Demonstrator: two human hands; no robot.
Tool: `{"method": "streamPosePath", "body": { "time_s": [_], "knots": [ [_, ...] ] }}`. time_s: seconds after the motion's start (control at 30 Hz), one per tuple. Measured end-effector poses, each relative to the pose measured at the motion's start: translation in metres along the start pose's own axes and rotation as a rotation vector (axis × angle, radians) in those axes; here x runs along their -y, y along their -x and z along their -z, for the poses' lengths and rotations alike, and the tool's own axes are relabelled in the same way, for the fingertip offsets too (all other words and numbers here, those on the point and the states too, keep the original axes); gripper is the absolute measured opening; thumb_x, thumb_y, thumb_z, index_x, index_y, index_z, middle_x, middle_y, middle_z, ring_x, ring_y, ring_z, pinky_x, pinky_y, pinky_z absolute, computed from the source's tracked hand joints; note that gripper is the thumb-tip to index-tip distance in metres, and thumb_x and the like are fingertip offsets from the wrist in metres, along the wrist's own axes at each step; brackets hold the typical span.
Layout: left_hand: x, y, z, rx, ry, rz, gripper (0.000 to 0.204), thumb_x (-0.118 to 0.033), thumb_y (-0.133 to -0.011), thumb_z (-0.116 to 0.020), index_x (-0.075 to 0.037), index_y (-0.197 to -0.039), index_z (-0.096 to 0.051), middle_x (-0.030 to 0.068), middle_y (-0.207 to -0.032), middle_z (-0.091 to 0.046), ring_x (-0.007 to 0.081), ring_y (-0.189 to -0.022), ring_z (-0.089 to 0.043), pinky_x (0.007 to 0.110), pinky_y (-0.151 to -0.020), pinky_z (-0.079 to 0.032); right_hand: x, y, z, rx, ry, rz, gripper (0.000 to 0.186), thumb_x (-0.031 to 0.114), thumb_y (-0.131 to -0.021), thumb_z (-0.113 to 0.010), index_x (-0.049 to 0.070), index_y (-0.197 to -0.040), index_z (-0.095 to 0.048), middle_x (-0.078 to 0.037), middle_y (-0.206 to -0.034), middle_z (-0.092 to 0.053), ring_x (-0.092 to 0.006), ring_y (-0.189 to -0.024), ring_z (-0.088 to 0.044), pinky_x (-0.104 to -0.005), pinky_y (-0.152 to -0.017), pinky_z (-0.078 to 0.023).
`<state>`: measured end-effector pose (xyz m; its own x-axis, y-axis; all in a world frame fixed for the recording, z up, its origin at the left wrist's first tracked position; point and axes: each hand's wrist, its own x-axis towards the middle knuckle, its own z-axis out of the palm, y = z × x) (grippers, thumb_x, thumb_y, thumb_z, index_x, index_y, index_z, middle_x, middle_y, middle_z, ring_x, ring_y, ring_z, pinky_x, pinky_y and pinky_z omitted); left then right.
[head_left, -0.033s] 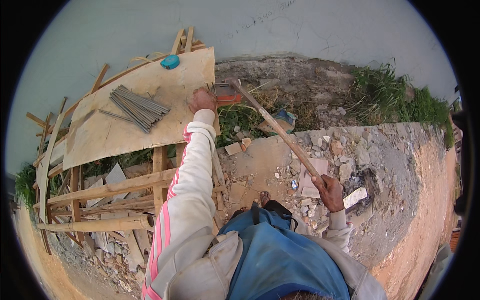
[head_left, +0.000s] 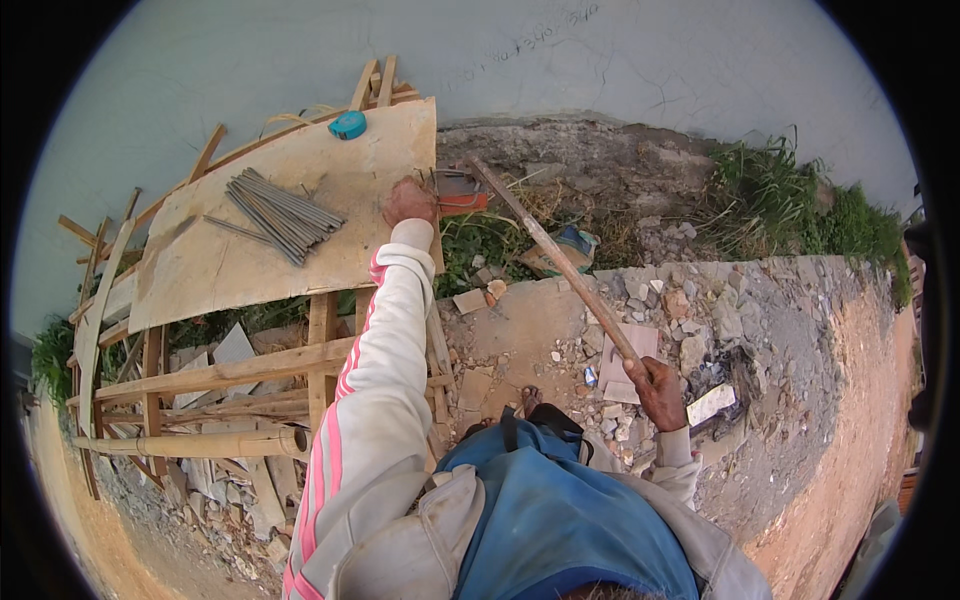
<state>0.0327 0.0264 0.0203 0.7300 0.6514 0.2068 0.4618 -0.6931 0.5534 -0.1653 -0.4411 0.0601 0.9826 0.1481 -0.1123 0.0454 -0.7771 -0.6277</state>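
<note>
A weathered plywood sheet (head_left: 180, 290) rests on a timber frame and carries a pile of grey metal rods (head_left: 280, 215) and a teal tape measure (head_left: 348, 125). At its right edge my left hand (head_left: 410, 203) is closed, its grip mostly hidden from view, beside a red metal tool (head_left: 462, 201). A long rusty bar (head_left: 545, 242) slants from that tool down to my right hand (head_left: 655, 390), which is wrapped round its lower end.
Rough timber rails (head_left: 230, 372) and a bamboo pole (head_left: 200, 443) lie below the sheet. Behind stands a grey wall (head_left: 640, 60), with weeds (head_left: 770, 210) along its foot. Broken rubble (head_left: 725, 315) and a crumpled sack (head_left: 565, 250) lie on the ground.
The scene sits very slightly lower and further right in the picture. Both hands keep their grips, with no clear movement of the bar.
</note>
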Motion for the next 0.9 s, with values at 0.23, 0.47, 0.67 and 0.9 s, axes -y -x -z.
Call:
{"method": "streamPosePath", "body": {
  "time_s": [0.23, 0.47, 0.67, 0.9],
  "knots": [
    [0.014, -0.022, 0.007, 0.262, 0.767, 0.157, 0.014, -0.011, -0.088, -0.062, -0.002, -0.087, -0.072, 0.011, -0.076, -0.071, 0.0182, -0.061, -0.066, 0.033, -0.059, -0.052, -0.019, -0.051, -0.016, 0.024, -0.492, 0.07, 0.056, 0.051, -0.096, -0.064, 0.002, -0.072, -0.053, 0.001, -0.061, -0.044, -0.0105, -0.06, -0.039, -0.0322, -0.053, -0.034],
    [-0.001, 0.01, 0.003, 0.054, 1.136, 0.324, 0.01, -0.009, -0.091, -0.065, -0.001, -0.087, -0.07, 0.0043, -0.068, -0.064, 0.0111, -0.053, -0.057, 0.029, -0.049, -0.046, -0.026, -0.136, -0.016, 0.109, -0.853, 0.289, 0.042, 0.043, -0.089, -0.076, 0.007, -0.082, -0.056, 0.004, -0.064, -0.049, -0.0056, -0.056, -0.046, -0.0252, -0.048, -0.037],
    [0.004, 0.007, 0.012, 0.221, 1.088, 0.445, 0.011, -0.015, -0.093, -0.069, -0.005, -0.092, -0.07, -0.0002, -0.072, -0.061, 0.0085, -0.053, -0.053, 0.026, -0.048, -0.046, 0.0, -0.202, -0.003, 0.278, -0.674, 0.338, 0.035, 0.031, -0.088, -0.08, 0.006, -0.079, -0.056, 0.003, -0.066, -0.051, -0.007, -0.061, -0.044, -0.0266, -0.055, -0.039],
    [-0.016, 0.03, -0.002, -0.063, 1.299, 0.399, 0.015, -0.014, -0.097, -0.065, -0.002, -0.103, -0.072, -0.0007, -0.071, -0.06, 0.008, -0.052, -0.052, 0.025, -0.05, -0.045, -0.025, -0.238, -0.01, 0.447, -0.5, 0.404, 0.033, 0.031, -0.09, -0.078, 0.001, -0.09, -0.064, -0.002, -0.075, -0.059, -0.0111, -0.072, -0.05, -0.0307, -0.066, -0.046]
  ]
}}
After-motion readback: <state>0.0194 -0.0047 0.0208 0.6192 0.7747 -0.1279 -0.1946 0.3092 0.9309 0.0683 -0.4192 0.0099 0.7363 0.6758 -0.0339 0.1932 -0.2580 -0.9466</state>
